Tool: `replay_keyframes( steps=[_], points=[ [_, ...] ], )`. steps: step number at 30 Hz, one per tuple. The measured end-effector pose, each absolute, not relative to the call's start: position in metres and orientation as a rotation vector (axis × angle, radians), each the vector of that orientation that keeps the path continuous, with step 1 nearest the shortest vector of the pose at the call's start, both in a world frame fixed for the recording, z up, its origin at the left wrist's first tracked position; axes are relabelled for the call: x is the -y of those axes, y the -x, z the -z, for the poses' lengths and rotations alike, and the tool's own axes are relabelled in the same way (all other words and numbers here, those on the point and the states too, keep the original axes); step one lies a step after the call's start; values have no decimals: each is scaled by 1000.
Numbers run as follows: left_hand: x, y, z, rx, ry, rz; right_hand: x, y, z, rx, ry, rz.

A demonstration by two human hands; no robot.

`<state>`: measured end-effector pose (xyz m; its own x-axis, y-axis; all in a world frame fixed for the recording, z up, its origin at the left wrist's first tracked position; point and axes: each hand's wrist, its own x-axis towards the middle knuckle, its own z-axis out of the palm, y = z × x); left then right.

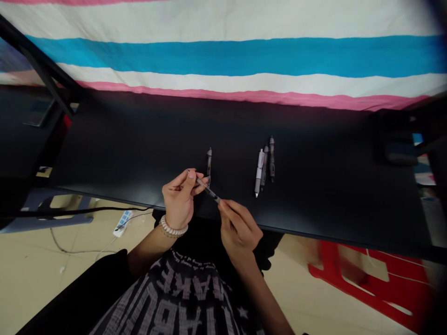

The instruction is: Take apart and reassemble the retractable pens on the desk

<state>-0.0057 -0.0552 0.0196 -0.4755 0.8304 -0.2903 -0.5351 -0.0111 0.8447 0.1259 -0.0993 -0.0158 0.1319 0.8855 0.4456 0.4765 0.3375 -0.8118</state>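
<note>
Between my two hands, over the front edge of the table, is a slim pen [210, 191] with a clear, dark-marked barrel, held at a slant. My left hand [179, 193], with a coiled band at the wrist, pinches its upper left end. The lower right end sits in the closed fingers of my right hand [240, 228]. Just beyond my left fingertips lies another dark pen [209, 160], its near end partly behind the fingers. Farther right, a white and grey pen [259, 173] rests beside a dark grey pen [264, 167] and a dark pen [272, 158].
The black table [324, 167] runs across the view, with a striped cloth [223, 58] hanging behind it. A dark cable [87, 211] crosses near the left front edge. Below are a white power strip [123, 223], a red stool [384, 284] and a grey-blue stool [66, 218].
</note>
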Motion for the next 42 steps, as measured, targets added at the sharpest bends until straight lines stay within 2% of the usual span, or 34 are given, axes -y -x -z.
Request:
replay_keyframes(
  steps=[4, 11, 15, 18, 23, 30, 35, 42],
  points=[
    [53, 9, -19, -1218, -335, -1717, 93, -133, 7, 1389, 1307, -856],
    [53, 9, -20, -1209, -325, -1736, 96, -128, 1, 1250, 1315, -978],
    [55, 9, -22, -1212, -332, -1734, 98, -123, 1, 1265, 1259, -883],
    [54, 10, -23, -1196, -326, -1748, 99, -124, 1, 1251, 1296, -934],
    [50, 20, -23, -1239, -269, -1806, 98, -133, -1, 1419, 1259, -540],
    [58, 6, -21, -1201, -244, -1720, 92, -128, -1, 1516, 1137, -379],
    [58, 6, -21, -1212, -255, -1737, 90, -128, 4, 1497, 1275, -729],
    [57, 10, -17, -1237, -279, -1741, 90, -133, 0, 1541, 1360, -797]
  ],
)
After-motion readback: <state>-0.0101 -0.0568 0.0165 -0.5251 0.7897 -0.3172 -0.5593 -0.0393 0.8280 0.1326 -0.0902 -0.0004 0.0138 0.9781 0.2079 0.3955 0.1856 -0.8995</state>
